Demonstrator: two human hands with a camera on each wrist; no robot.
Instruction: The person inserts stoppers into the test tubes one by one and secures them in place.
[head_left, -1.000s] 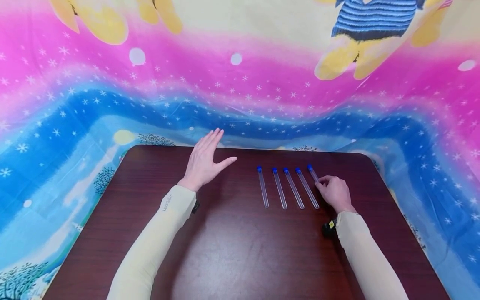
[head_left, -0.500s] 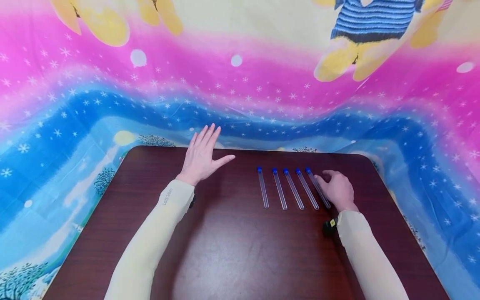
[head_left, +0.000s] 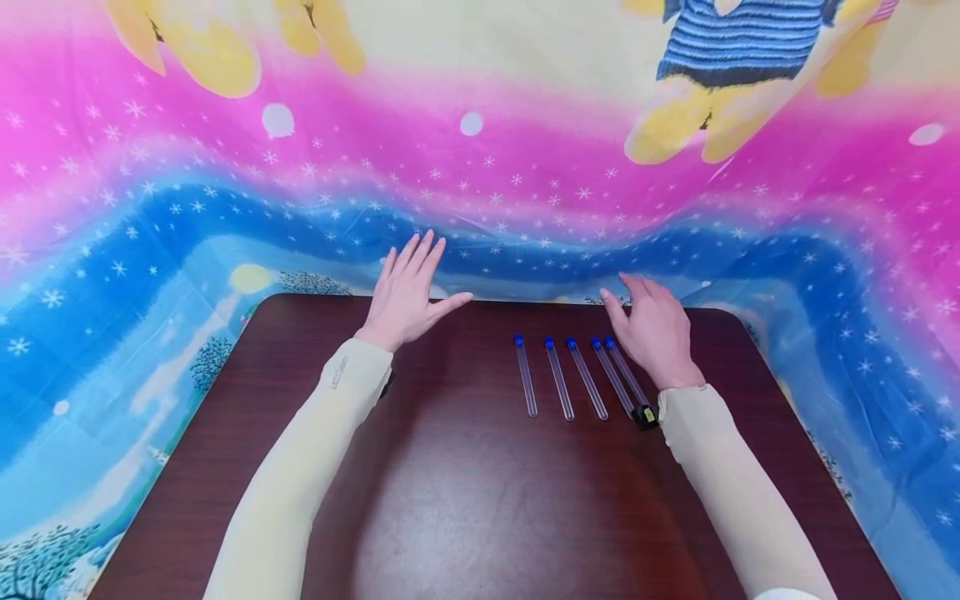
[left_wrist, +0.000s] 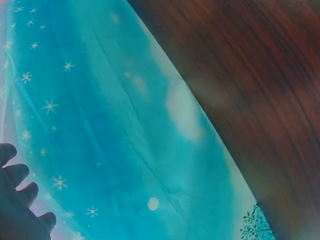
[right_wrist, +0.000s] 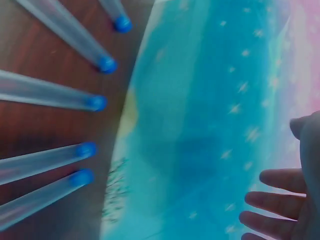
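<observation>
Several clear test tubes with blue caps lie in a row on the right half of the table, caps toward the far edge. The leftmost test tube (head_left: 527, 379) stands a little apart from the others. The rightmost test tube (head_left: 628, 371) lies close beside its neighbour (head_left: 611, 375), their lower ends partly hidden by the right wrist camera. My right hand (head_left: 654, 337) hovers beyond the rightmost tube, fingers spread, holding nothing; in the right wrist view its fingers (right_wrist: 275, 204) show apart from the caps. Over the far left edge, my left hand (head_left: 405, 300) is raised with fingers spread and holds nothing.
The dark wood table (head_left: 465, 500) has rounded far corners. A printed cloth (head_left: 480, 183) with snowflakes and cartoon figures hangs behind it and along both sides. A small black camera (head_left: 645, 416) sits on the right wrist, above the tubes' lower ends.
My right hand has let go of the rightmost test tube, which now lies closer to its neighbour, and has risen toward the far edge. My left hand has shifted slightly farther away.
</observation>
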